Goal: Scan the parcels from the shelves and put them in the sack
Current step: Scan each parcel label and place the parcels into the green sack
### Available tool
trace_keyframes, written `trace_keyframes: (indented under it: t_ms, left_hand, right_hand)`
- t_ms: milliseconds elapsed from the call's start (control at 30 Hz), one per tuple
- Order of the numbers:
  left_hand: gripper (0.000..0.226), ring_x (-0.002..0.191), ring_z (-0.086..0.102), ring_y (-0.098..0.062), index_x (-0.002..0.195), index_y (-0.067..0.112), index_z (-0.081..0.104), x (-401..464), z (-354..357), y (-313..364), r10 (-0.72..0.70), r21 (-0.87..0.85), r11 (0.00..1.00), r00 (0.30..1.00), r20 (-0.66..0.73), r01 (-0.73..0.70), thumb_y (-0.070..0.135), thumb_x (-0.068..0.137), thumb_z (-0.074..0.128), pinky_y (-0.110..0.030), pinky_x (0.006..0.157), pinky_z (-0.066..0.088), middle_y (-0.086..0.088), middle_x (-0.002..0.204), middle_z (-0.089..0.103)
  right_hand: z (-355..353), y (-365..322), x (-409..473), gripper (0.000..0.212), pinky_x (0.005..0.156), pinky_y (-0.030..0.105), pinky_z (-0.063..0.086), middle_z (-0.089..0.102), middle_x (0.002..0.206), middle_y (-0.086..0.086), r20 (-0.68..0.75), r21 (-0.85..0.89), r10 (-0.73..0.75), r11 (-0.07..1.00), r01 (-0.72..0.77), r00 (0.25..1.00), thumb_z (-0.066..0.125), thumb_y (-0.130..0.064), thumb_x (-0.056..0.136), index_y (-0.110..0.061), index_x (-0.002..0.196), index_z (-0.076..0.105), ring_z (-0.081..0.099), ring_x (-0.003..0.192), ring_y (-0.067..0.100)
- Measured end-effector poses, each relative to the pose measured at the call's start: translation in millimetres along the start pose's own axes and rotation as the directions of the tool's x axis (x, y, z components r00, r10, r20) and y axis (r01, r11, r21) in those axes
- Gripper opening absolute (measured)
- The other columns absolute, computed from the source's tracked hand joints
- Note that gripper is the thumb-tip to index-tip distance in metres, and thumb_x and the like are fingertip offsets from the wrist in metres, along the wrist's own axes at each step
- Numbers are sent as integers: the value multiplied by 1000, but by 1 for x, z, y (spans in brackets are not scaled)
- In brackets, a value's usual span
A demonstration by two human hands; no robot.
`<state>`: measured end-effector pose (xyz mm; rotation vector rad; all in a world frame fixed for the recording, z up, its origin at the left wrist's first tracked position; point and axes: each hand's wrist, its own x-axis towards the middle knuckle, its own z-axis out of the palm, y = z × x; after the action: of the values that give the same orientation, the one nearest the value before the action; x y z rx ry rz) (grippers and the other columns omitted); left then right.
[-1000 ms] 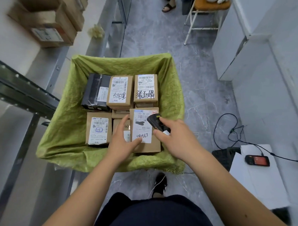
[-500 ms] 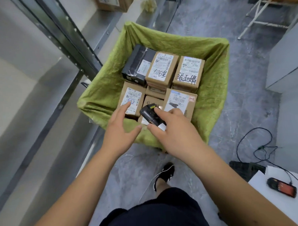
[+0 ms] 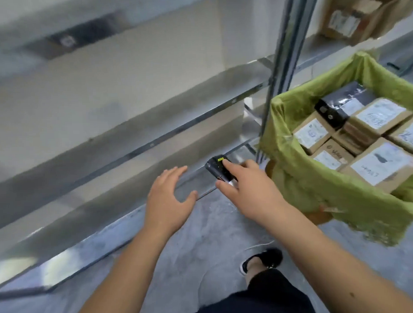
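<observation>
Gripping the small black handheld scanner (image 3: 219, 171), the right hand (image 3: 248, 190) curls around it; the left hand (image 3: 167, 200) hangs spread, empty. Brown cardboard parcels (image 3: 383, 166) fill the green fabric sack (image 3: 302, 176); seemingly rigid and light, best grasped across opposite edges.

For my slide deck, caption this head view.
Right hand holds a scanner, left hand open, beside the parcel-filled green sack.

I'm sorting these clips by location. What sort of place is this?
Probably a parcel depot or sorting room: metal shelving, a green sack full of labelled cardboard parcels, and a handheld scanner in the right hand.
</observation>
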<state>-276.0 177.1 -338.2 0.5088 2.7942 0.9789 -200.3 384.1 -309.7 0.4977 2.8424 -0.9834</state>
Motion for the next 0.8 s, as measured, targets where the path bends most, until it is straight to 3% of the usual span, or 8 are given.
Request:
trace_keyframes:
  t_ms: [133, 200, 400, 500, 667, 800]
  left_hand:
    - [63, 141, 45, -14, 144, 37, 58, -78, -81, -87, -161, -19, 987, 972, -170, 160, 30, 86, 82, -27, 115, 29, 10, 148, 55]
    - [62, 142, 43, -15, 144, 37, 57, -119, -118, -119, -232, -30, 972, 942, -244, 232, 30, 87, 81, -26, 115, 27, 9, 149, 54]
    - [64, 139, 46, -17, 147, 31, 57, -222, -198, -172, -359, -55, 925, 816, -452, 376, 30, 87, 81, -31, 115, 33, 6, 148, 56]
    - [67, 139, 46, -19, 149, 32, 53, -250, -223, -180, -375, -15, 902, 766, -522, 432, 38, 88, 79, -42, 117, 38, 7, 148, 55]
    - [79, 150, 34, -19, 158, 39, 38, -266, -258, -188, -397, 57, 866, 750, -529, 498, 59, 87, 68, -48, 121, 33, 8, 160, 43]
    - [84, 151, 31, -18, 158, 41, 35, -275, -296, -201, -407, 77, 840, 718, -565, 537, 69, 83, 59, -46, 123, 30, 7, 162, 39]
  right_hand:
    - [63, -93, -27, 63, 89, 43, 53, 46, 121, 3, 108, 29, -175, 984, 173, 979, 52, -61, 98, -38, 155, 39, 58, 99, 28]
    - [90, -138, -40, 62, 90, 42, 53, 46, 121, 3, 150, 18, -270, 963, 270, 951, 52, -60, 99, -38, 155, 39, 58, 101, 30]
    - [143, -245, -67, 63, 87, 38, 52, 45, 124, 2, 237, 33, -470, 879, 476, 850, 52, -59, 98, -40, 156, 38, 58, 100, 28]
    - [156, -285, -78, 61, 80, 36, 51, 44, 115, -1, 267, 43, -555, 824, 565, 788, 53, -58, 98, -38, 154, 41, 59, 92, 24]
    - [164, -345, -88, 54, 87, 40, 53, 48, 114, 4, 300, -25, -651, 725, 688, 697, 53, -58, 99, -38, 148, 47, 59, 98, 31]
    - [171, -399, -93, 49, 75, 36, 49, 46, 108, 3, 336, -53, -695, 660, 749, 636, 54, -58, 97, -41, 143, 51, 60, 86, 28]
